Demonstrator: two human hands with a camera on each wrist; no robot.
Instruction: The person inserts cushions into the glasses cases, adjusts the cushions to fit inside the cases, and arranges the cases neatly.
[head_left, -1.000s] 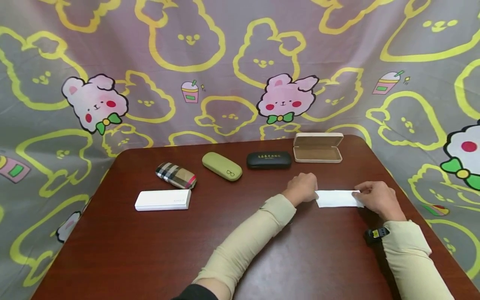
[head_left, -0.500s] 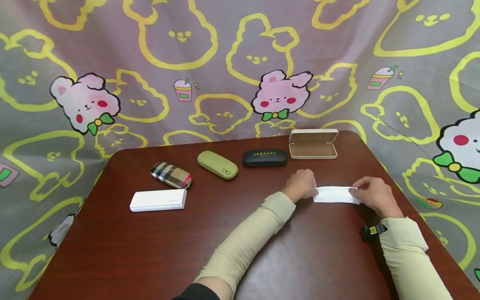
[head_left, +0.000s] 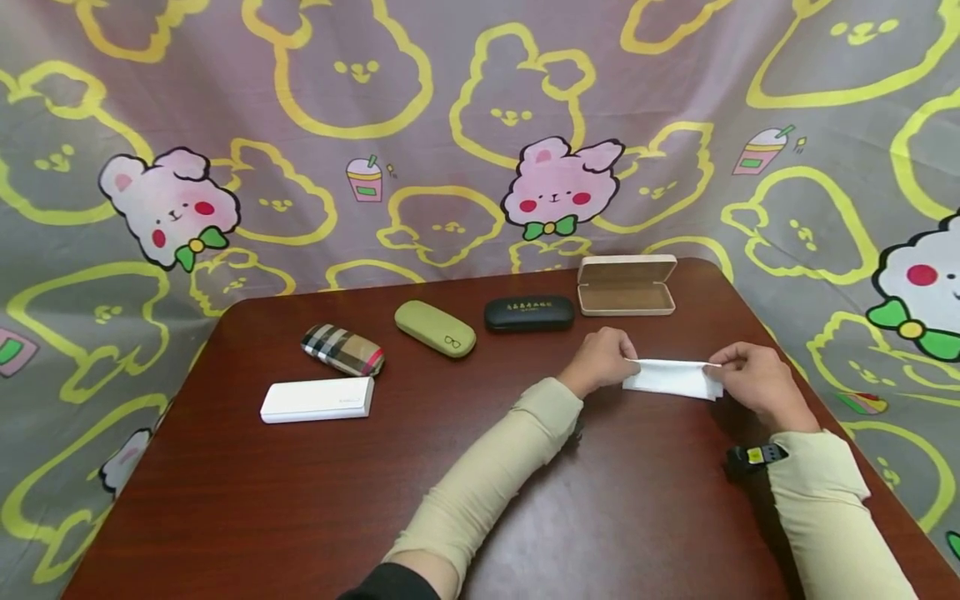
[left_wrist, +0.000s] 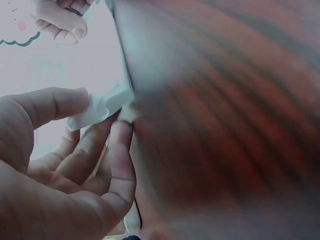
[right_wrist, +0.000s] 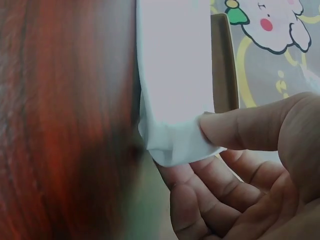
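Observation:
A folded strip of white cloth is stretched between my two hands at the right side of the table. My left hand pinches its left end; in the left wrist view the thumb lies over the cloth with fingers beneath. My right hand grips the right end, thumb on top and fingers curled under the cloth in the right wrist view. Behind the cloth stands an open glasses case with a tan inside and its lid raised.
Along the back of the brown table lie a black glasses case and an olive one. Farther left are a plaid case and a white box-shaped case. A patterned curtain hangs behind.
Both hands have moved slightly away from me and lifted the cloth, whose front edge now tilts. The cases stay put; the head view has shifted slightly.

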